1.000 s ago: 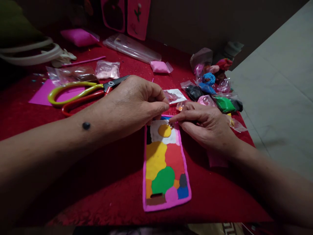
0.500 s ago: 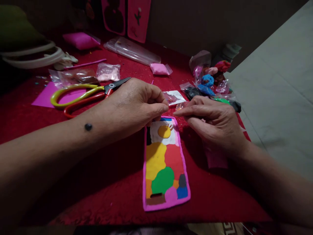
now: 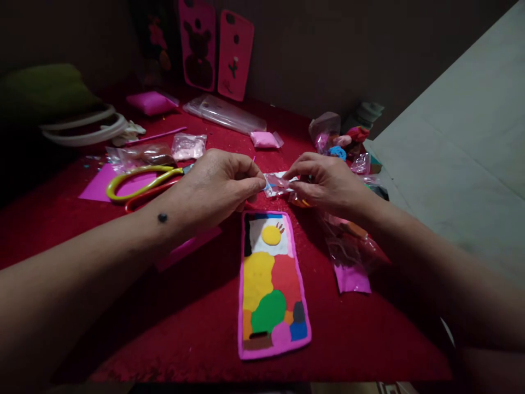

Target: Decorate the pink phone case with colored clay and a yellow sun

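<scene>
My left hand (image 3: 229,180) is closed in a pinch above the top of a phone case (image 3: 273,279), and anything between its fingertips is too small to make out. Beside those fingertips is a small clear plastic packet (image 3: 275,184) with white parts. My right hand (image 3: 328,180) has its thumb and index finger at the packet's right edge, closed around it. The case lies flat, framed in pink clay, with patches of yellow, red, green and other colours. A yellow oval with brown strokes sits on its white patch.
Yellow-and-red scissors (image 3: 141,183) lie left, partly behind my left hand. Several bagged clays, including a pink bag (image 3: 266,140) and a blue lump (image 3: 337,152), surround the work. Clear cases (image 3: 225,114) lie behind; two decorated pink cases (image 3: 235,54) stand upright at the back.
My right hand has moved forward and left to the plastic packet. My left hand stays pinched near the case's top. The view has tilted up, showing more of the back.
</scene>
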Demonstrator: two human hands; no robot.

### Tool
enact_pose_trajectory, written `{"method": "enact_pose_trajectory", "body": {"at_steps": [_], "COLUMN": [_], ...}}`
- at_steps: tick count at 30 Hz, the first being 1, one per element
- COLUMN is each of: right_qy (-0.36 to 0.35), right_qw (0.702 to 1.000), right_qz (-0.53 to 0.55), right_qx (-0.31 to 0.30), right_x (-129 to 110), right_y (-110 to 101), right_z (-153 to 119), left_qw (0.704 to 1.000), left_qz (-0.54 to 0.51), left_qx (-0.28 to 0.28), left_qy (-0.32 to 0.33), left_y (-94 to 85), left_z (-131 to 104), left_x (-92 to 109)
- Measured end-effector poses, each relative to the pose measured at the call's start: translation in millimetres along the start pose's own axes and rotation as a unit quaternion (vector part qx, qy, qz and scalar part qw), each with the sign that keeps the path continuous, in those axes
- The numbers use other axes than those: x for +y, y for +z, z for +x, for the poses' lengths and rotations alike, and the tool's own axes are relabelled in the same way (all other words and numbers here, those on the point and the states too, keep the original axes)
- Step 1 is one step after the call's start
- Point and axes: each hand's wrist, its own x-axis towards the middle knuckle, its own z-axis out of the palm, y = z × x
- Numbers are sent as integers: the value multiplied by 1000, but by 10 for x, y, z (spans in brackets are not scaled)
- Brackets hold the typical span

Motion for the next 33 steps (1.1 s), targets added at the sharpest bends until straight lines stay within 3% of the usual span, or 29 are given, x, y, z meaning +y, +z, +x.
{"method": "enact_pose_trajectory", "body": {"at_steps": [10, 19, 22, 24, 26, 29, 31, 33], "right_qy": [11, -33, -14, 31, 121, 222, 238, 252], "right_qw": [994, 981, 992, 998, 966, 845, 772, 722], "right_qz": [-89, -189, -123, 13, 225, 487, 587, 640], "right_qx": [-68, -19, 11, 45, 50, -4, -42, -72], "right_x": [71, 87, 101, 72, 4, -142, -229, -288], "right_y": [153, 319, 254, 152, 35, -81, -92, -64], "right_z": [167, 99, 113, 117, 98, 18, -51, -116], "left_qw": [1000, 1000, 1000, 1000, 999, 991, 980, 971], "left_qz": [-9, -26, -15, -20, -51, -130, -182, -215], "left_qx": [11, 7, 10, 10, 8, 1, -13, -29], "left_qy": [17, 7, 8, 3, 5, 43, 76, 98], "left_y": [-18, -19, -27, -30, -21, 17, 52, 84], "left_z": [54, 53, 51, 42, 25, -17, -51, -83], "left_x": [-67, -80, -58, -32, -4, 25, 35, 40]}}
